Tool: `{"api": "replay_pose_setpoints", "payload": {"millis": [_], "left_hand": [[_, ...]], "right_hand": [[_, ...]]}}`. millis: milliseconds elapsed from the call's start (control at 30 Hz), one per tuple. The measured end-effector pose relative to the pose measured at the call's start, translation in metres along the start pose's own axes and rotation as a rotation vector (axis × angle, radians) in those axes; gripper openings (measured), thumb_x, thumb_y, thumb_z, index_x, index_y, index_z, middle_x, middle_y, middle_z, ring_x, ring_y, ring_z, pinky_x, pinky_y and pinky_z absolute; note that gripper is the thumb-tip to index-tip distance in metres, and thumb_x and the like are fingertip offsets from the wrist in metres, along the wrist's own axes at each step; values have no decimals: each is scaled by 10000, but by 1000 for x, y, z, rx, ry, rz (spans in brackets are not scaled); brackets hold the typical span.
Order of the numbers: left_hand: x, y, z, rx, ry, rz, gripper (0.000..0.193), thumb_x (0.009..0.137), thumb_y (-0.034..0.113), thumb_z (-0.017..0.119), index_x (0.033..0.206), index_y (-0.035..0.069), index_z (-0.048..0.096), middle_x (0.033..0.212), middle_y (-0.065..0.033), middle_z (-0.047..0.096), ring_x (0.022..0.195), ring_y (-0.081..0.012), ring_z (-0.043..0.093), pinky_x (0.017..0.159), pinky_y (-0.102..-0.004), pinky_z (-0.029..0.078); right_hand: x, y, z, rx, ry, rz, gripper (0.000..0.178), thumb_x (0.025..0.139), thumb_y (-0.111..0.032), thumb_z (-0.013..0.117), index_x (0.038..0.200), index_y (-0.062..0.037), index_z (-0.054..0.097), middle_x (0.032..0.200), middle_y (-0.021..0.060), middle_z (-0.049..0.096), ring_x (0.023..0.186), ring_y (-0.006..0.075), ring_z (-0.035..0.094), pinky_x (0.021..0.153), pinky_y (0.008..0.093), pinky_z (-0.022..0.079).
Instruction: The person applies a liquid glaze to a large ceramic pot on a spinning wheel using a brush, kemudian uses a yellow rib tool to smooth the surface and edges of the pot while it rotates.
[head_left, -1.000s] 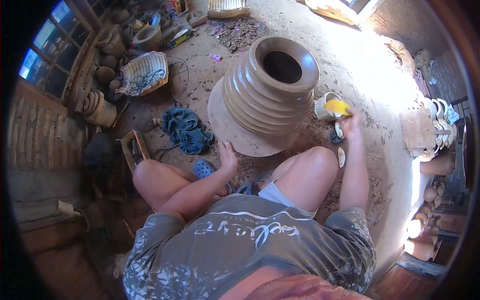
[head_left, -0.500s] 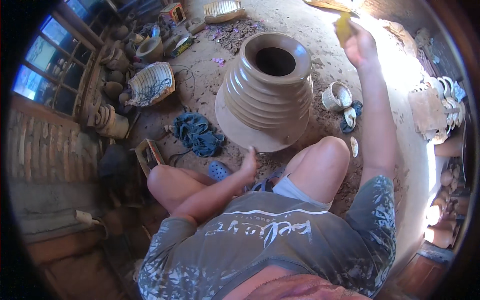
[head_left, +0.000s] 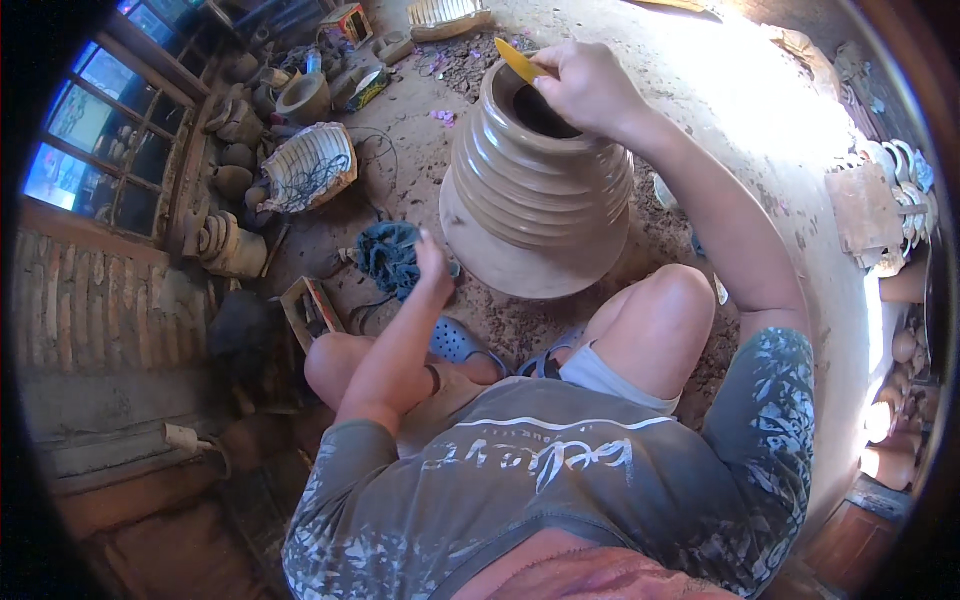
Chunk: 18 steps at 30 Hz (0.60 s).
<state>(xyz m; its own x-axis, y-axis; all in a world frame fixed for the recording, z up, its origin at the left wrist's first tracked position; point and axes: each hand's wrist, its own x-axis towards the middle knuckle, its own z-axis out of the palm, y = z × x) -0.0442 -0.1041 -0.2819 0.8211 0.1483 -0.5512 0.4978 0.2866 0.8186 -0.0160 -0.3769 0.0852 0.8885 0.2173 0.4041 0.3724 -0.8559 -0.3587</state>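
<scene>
A large ridged wet clay pot (head_left: 540, 190) stands on a round clay-covered wheel disc (head_left: 535, 275) in front of me, its mouth wide and dark. My right hand (head_left: 592, 92) is over the pot's rim, shut on a flat yellow scraper (head_left: 520, 62) with a pointed tip. The scraper slants above the far left of the mouth. Whether it touches the clay I cannot tell. My left hand (head_left: 432, 266) is left of the disc, in front of a crumpled dark blue cloth (head_left: 388, 255). Its visible fingers point upward, holding nothing that shows.
Behind my right forearm a small white tub (head_left: 664, 192) is partly hidden. To the left lie a ribbed tray (head_left: 310, 170) with tangled string and an open box (head_left: 312, 308). Clay bowls (head_left: 302, 98) line the window wall. More pots (head_left: 890, 468) stand at the right.
My right hand has brought the yellow scraper from the far right in over the pot's mouth. The left hand has moved from the disc's front edge leftward and up toward the cloth.
</scene>
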Motion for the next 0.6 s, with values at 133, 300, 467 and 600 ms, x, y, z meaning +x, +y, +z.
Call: {"api": "replay_pose_setpoints", "payload": {"millis": [133,300,467,600], "left_hand": [[-78,-74,30,33,-9,-185,716,1018,654,323,1440,82,406,1428,-134,479,1282,-298,477,1027,-547,398],[-158,-70,64,132,-287,-650,800,1001,698,294,1571,141,228,1605,-129,304,1433,-311,342,1145,-531,302],[-51,-17,30,63,-71,-93,745,1028,659,260,1536,115,283,1550,-132,385,1424,-279,370,1158,-501,300],[-25,1,9,-21,-66,-94,788,1036,648,249,1557,58,280,1556,-146,400,1424,-286,380,1152,-471,315]], "right_hand": [[8,-5,16,127,50,-15,231,819,-130,604,969,-26,746,881,240,706,843,399,693,823,458,543],[5,11,17,219,-83,65,228,782,-72,639,978,-25,745,896,201,736,835,328,718,818,419,548],[0,6,8,312,-240,86,194,760,-19,714,950,18,725,850,102,742,783,153,686,778,324,544],[2,10,3,451,-335,56,151,746,19,706,897,24,703,806,56,715,758,110,650,749,292,527]]}}
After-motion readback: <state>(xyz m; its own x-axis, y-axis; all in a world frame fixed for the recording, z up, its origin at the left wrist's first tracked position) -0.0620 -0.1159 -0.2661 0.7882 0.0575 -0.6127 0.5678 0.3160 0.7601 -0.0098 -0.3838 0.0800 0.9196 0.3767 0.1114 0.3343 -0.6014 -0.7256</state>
